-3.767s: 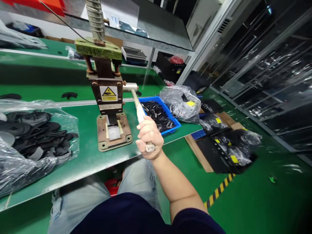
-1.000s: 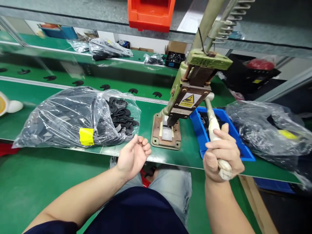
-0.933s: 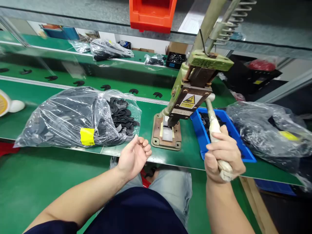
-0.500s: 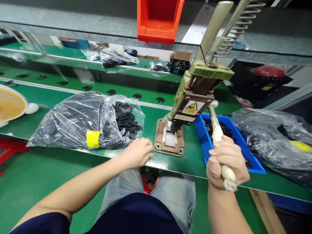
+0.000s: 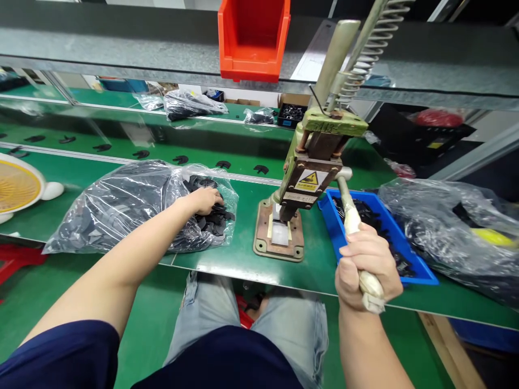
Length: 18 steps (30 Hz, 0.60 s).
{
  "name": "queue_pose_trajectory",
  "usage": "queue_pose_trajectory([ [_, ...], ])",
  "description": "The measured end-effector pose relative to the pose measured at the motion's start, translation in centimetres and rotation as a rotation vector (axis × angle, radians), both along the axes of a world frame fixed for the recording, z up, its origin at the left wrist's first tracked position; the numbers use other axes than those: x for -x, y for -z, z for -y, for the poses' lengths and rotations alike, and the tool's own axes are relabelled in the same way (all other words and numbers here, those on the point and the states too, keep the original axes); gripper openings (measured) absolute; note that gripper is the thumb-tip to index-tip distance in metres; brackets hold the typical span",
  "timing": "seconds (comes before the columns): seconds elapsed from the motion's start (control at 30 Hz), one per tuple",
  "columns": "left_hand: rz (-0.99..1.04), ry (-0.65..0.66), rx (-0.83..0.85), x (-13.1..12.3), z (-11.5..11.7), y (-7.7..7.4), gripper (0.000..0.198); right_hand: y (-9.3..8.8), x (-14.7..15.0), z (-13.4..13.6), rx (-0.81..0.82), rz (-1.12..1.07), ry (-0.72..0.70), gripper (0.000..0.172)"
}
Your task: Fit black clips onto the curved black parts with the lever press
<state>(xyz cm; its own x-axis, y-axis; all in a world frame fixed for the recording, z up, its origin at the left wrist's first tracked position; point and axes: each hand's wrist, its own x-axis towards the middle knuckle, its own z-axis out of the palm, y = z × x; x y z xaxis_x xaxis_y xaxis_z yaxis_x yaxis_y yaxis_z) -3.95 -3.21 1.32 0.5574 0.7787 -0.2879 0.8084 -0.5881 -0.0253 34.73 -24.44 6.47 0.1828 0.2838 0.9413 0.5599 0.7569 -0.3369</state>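
My right hand is wrapped round the tape-covered lever handle of a green hand press. A pale block sits on the press's base plate, below the raised ram. To the left, my left hand reaches into the mouth of a clear plastic bag. Its fingers curl down onto the black curved plastic parts there, and the fingertips are partly hidden among them.
A blue bin of black parts stands right of the press, beside another filled bag. Behind runs a belt with a row of black parts. An orange bin hangs overhead from the shelf. A yellow-and-white fan lies at left.
My left hand has moved left and away from me, from the bench edge beside the press base into the bag's opening. My right hand keeps its grip on the lever handle.
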Motion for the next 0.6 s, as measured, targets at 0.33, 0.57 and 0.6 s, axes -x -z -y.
queue_pose_trajectory([
  [0.33, 0.374, -0.061, -0.092, -0.7, 2.2, -2.2, 0.032, 0.2, 0.3, -0.4, -0.058, -0.036, -0.029, 0.014],
  [0.57, 0.926, -0.411, 0.488, -10.2, 7.4, -1.1, 0.038, 0.3, 0.4, -0.1, -0.045, -0.032, -0.041, 0.016],
  [0.6, 0.963, -0.424, 0.552, -11.6, 7.6, -0.6, 0.038, 0.3, 0.4, -0.1, -0.044, -0.023, -0.042, 0.016],
])
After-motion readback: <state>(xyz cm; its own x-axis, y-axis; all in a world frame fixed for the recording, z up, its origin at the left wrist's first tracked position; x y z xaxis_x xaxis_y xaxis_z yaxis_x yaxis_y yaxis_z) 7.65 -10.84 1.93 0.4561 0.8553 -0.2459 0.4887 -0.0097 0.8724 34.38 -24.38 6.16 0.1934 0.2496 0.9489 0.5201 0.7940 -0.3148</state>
